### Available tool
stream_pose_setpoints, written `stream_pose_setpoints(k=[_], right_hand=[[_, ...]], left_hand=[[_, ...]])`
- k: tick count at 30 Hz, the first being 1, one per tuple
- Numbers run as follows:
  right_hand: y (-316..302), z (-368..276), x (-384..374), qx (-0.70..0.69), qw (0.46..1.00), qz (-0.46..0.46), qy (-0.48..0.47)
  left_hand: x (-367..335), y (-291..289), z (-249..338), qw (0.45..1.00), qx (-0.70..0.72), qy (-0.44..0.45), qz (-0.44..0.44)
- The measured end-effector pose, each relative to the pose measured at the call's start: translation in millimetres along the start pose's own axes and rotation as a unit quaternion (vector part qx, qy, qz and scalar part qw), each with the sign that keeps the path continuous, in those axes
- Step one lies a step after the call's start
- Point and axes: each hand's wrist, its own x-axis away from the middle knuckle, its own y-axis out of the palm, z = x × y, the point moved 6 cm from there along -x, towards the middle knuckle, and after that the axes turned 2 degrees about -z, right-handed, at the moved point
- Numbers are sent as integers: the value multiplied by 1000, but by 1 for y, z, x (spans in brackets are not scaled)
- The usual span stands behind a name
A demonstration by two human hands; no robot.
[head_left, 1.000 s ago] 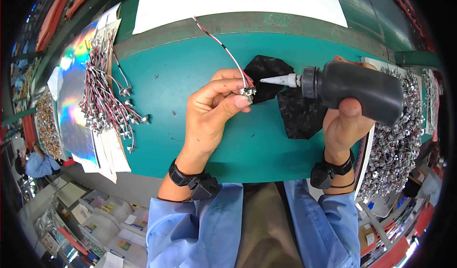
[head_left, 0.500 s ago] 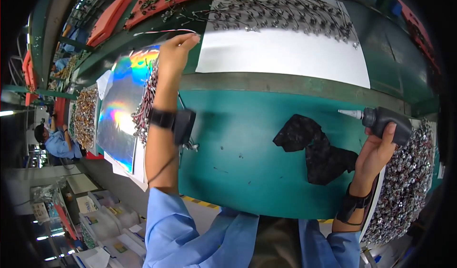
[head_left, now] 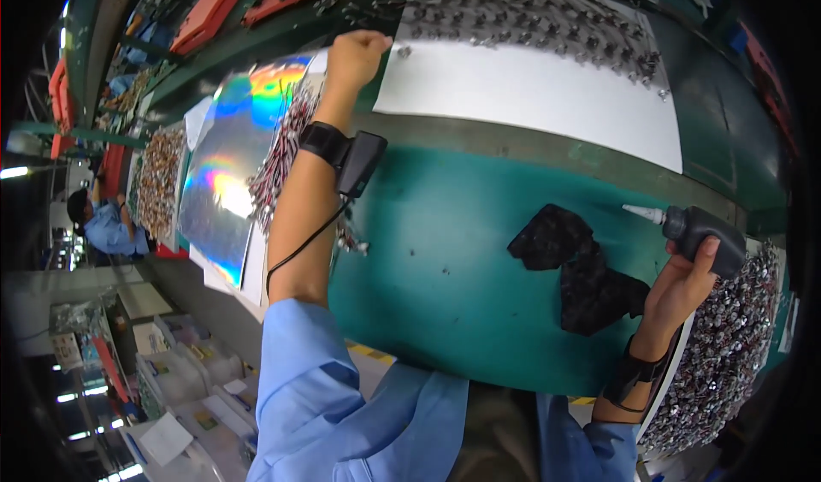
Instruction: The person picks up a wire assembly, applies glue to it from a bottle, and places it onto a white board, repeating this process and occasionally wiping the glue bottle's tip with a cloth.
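Holding the black dispenser bottle [head_left: 703,236] by its body, the right hand [head_left: 680,289] is closed around it, with the pale nozzle pointing to the left, away from the palm. One second ago this bottle was in the middle, its nozzle touching a small wired part that the left hand pinched; now the bottle is drawn aside to the right and the two hands are well apart. The left hand [head_left: 357,54] has stretched far forward and is closed loosely at the near corner of the white sheet [head_left: 530,88], where rows of small wired parts [head_left: 530,11] lie just beyond its knuckles. Whether it has already let go of the wired part, the picture does not show. This looks like one part finished and set down to rest. Below the right hand's nozzle lies a black cloth [head_left: 581,264] on the green tabletop [head_left: 445,268]. Beside the left forearm are a bundle of red and white wires [head_left: 282,153] and a shiny rainbow sheet [head_left: 227,174].
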Motion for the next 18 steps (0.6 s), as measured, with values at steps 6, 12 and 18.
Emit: stream_pose_setpoints(k=[6,12,18], right_hand=[[3,-11,25,-28,999,-22,8],[20,-19,53,-33,998,-50,22],[30,-24,71,-22,997,-71,26]], left_hand=[[128,-91,8,996,-33,-4,-85],[246,-113,4,984,-172,-6,-34],[252,-107,5,949,-299,89,39]])
